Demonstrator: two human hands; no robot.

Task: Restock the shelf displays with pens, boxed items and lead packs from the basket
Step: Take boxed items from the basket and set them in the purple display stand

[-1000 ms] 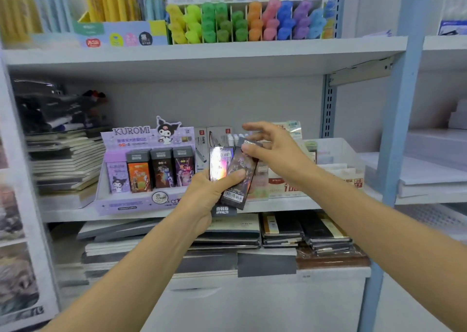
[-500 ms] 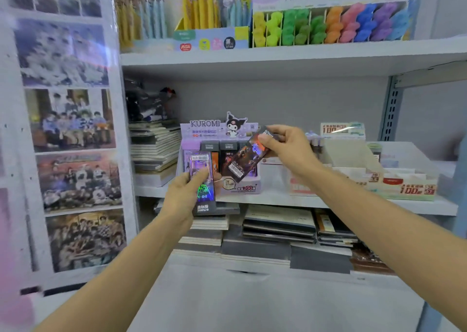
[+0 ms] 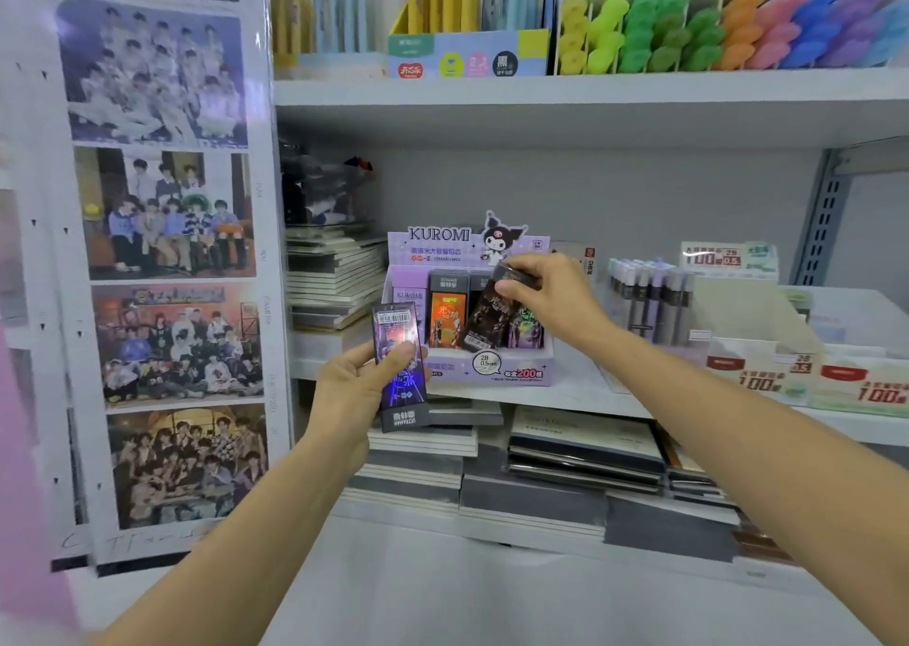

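The tall white metal shelving (image 3: 541, 89) fills the far wall, and a white panel of glossy group photographs (image 3: 162, 251) covers its left side. Flat stacks of grey and white notebooks (image 3: 580, 453) lie on the low shelf.

On the middle shelf, left of centre, a lilac cardboard display box printed KUROMI (image 3: 492, 370) holds upright lead packs, an orange one (image 3: 446, 320) among them.

The right hand (image 3: 551, 296) reaches to the box's front, with fingers and thumb curled over the top end of a dark brown lead pack (image 3: 487, 320). That pack leans with its lower end in the box's row.

The left hand (image 3: 349, 389), nearer and lower left of the box, grips a shiny purple lead pack (image 3: 401, 365) upright, the thumb pressed across its face.
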